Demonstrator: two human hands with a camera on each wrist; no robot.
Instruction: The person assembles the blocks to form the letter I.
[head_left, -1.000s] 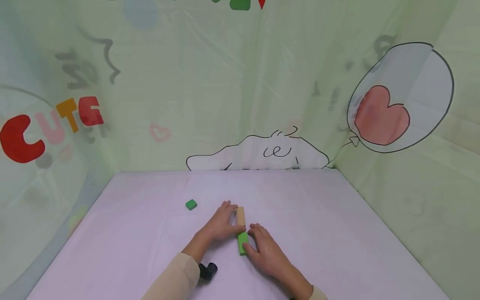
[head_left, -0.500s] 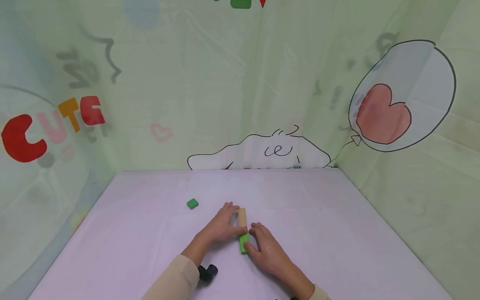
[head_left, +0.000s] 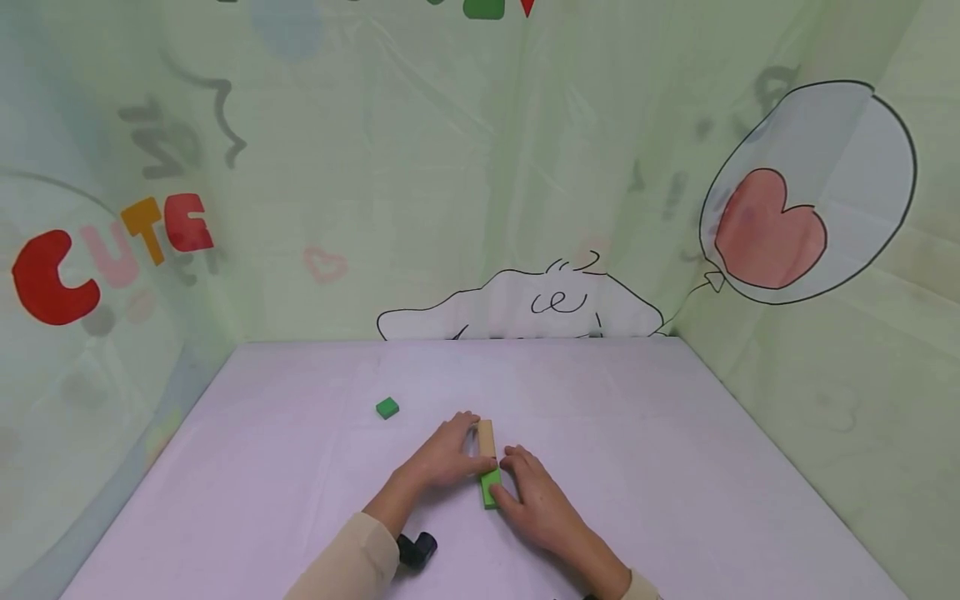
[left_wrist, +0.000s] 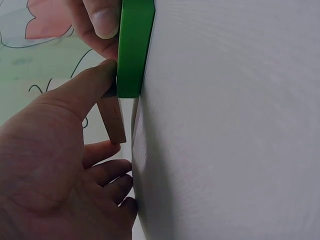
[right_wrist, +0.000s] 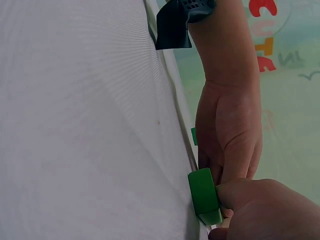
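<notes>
Probably light, stiff and smooth, the wooden block and green block meet end to end mid-worktop, wooden at twelve o'clock, green at six. Your left hand holds the wooden block between thumb and fingers, your right hand the green; pinching their long sides should curb slipping.

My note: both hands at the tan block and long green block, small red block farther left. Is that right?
No: the small block is green, not red, as the head view shows. It lies farther left, with the left hand and right hand at the tan block and long green block.
</notes>
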